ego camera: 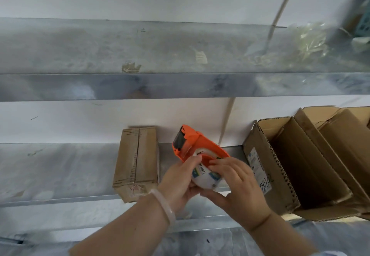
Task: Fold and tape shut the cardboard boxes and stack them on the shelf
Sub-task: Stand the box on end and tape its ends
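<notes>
One orange plastic tape dispenser [197, 145] with a clear tape roll [204, 177] seated in it is held in mid-air before the lower galvanised metal shelf [60, 171], its toothed blade end pointing up and away. The left hand [180, 177], a pale bangle [167, 207] at its wrist, grips the dispenser from the left, fingers curled beneath and thumb on top of the roll. The right hand [242, 185] pinches the roll, bent fingertips on its face and thumb beneath. One small brown cardboard box [136, 161], taped shut, lies on the lower shelf just left of the hands. Two larger brown corrugated boxes [280, 165], flaps open, lie on their sides to the right, untaped. An upper metal shelf [140, 51] carries tape scraps and crumpled clear film. Step in hand, by judgement: freeing the tape's loose end. The next move calls for drawing that end to the blade, then folding an open box's flaps.
</notes>
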The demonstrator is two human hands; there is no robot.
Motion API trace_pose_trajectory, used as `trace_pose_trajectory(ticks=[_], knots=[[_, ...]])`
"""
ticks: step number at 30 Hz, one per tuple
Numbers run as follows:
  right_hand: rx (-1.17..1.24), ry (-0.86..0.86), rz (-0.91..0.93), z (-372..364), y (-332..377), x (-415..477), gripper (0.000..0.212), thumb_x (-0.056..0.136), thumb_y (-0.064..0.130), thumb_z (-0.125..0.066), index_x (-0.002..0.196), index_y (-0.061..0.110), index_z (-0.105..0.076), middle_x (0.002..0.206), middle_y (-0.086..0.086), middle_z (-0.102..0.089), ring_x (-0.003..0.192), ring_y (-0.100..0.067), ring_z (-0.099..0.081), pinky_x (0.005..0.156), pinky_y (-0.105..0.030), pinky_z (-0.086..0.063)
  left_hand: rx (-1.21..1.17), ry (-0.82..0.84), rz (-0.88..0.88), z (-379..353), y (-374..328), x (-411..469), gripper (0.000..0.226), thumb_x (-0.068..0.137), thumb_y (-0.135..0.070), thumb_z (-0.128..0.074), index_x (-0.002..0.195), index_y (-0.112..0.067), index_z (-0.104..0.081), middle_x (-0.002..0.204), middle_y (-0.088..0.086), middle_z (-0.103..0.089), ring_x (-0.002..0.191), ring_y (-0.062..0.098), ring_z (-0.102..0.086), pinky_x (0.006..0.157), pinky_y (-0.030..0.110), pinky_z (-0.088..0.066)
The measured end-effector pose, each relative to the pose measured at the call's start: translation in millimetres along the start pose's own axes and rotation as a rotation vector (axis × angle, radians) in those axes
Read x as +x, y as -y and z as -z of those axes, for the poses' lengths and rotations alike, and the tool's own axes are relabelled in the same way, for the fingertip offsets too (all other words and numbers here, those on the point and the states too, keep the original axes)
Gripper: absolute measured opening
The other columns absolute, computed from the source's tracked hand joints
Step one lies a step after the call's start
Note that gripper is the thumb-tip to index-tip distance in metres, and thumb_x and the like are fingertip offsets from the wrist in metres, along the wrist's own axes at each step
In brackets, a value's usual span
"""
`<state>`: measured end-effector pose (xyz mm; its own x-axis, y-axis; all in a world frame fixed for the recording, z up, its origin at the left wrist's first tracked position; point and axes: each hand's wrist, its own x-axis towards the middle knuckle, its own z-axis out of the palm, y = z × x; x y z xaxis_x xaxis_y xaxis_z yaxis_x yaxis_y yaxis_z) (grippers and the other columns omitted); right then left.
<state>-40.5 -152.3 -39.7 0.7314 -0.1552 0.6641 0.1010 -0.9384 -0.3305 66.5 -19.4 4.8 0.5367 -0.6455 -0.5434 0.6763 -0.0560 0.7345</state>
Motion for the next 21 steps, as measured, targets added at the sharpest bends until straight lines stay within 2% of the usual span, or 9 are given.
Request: trace_pose_trajectory(ticks=[2,4,6,8,11,15,17,19,21], knots=[[0.134,-0.038,-0.199,14,5,9,0.040,0.093,0.057,-0.050,0.116,0.025,-0.059,0.125,0.008,-0.059,0.119,-0.007,-0.052,0.102,-0.024,-0.038,0.014,0.054,-0.014,6,-2,1,0.039,0.094,-0.028,-0.058,0.125,-0.005,-0.059,0.113,0.021,-0.069,0.106,0.038,-0.067,0.094,0.053,-0.053],[0.309,-0.097,-0.619,24,7,24,0.030,0.098,0.051,-0.040,0.124,0.039,-0.050,0.128,0.009,-0.052,0.119,0.001,-0.048,0.098,-0.021,-0.039,0.012,0.116,-0.027,11,-4,1,0.048,0.087,-0.030,-0.059,0.128,-0.004,-0.056,0.118,0.022,-0.067,0.111,0.038,-0.064,0.097,0.055,-0.050],[0.643,-0.030,-1.019,26,-1,35,0.025,0.102,0.043,-0.040,0.126,0.043,-0.046,0.127,0.003,-0.056,0.114,-0.009,-0.057,0.095,-0.032,-0.048,0.004,0.186,-0.035,15,-6,1,0.054,0.083,-0.032,-0.056,0.129,-0.004,-0.055,0.121,0.022,-0.066,0.114,0.038,-0.062,0.098,0.053,-0.050],[1.052,0.142,-1.225,26,-9,41,0.037,0.101,0.040,-0.050,0.137,0.032,-0.045,0.124,-0.005,-0.063,0.107,-0.025,-0.066,0.087,-0.047,-0.056,-0.018,0.261,-0.034,17,-8,0,0.054,0.085,-0.033,-0.051,0.129,-0.003,-0.055,0.123,0.022,-0.065,0.115,0.036,-0.062,0.095,0.049,-0.053],[1.372,0.329,-1.222,27,-9,39,0.055,0.099,0.039,-0.055,0.148,0.024,-0.035,0.133,-0.017,-0.060,0.121,-0.039,-0.058,0.099,-0.063,-0.046,-0.023,0.320,-0.033,20,-10,-2,0.051,0.092,-0.036,-0.048,0.129,-0.003,-0.056,0.126,0.021,-0.063,0.116,0.034,-0.062,0.092,0.046,-0.054],[1.637,0.373,-1.098,31,10,41,0.051,0.105,0.038,-0.030,0.140,0.008,-0.051,0.139,-0.020,-0.055,0.128,-0.037,-0.053,0.101,-0.051,-0.049,-0.048,0.382,-0.011,23,-13,-4,0.051,0.085,-0.040,-0.054,0.120,-0.005,-0.068,0.127,0.022,-0.062,0.112,0.032,-0.064,0.089,0.040,-0.055],[1.736,0.343,-1.044,27,17,40,0.051,0.106,0.036,-0.030,0.144,0.006,-0.045,0.143,-0.022,-0.050,0.130,-0.037,-0.050,0.100,-0.048,-0.049,-0.046,0.403,-0.011,24,-14,-5,0.050,0.083,-0.042,-0.056,0.116,-0.008,-0.072,0.127,0.020,-0.063,0.112,0.030,-0.064,0.091,0.040,-0.055],[1.758,0.281,-1.007,23,18,40,0.054,0.102,0.034,-0.042,0.148,0.007,-0.037,0.145,-0.023,-0.047,0.132,-0.039,-0.048,0.102,-0.050,-0.047,-0.049,0.398,-0.019,27,-16,-6,0.049,0.084,-0.041,-0.057,0.117,-0.008,-0.071,0.128,0.020,-0.063,0.115,0.031,-0.062,0.097,0.043,-0.053],[1.776,0.229,-0.930,23,18,42,0.068,0.088,0.033,-0.070,0.147,0.015,-0.042,0.141,-0.021,-0.052,0.129,-0.040,-0.051,0.102,-0.054,-0.047,-0.015,0.363,-0.041,31,-19,-6,0.048,0.089,-0.038,-0.059,0.123,-0.005,-0.066,0.132,0.023,-0.059,0.121,0.035,-0.058,0.104,0.049,-0.047]])
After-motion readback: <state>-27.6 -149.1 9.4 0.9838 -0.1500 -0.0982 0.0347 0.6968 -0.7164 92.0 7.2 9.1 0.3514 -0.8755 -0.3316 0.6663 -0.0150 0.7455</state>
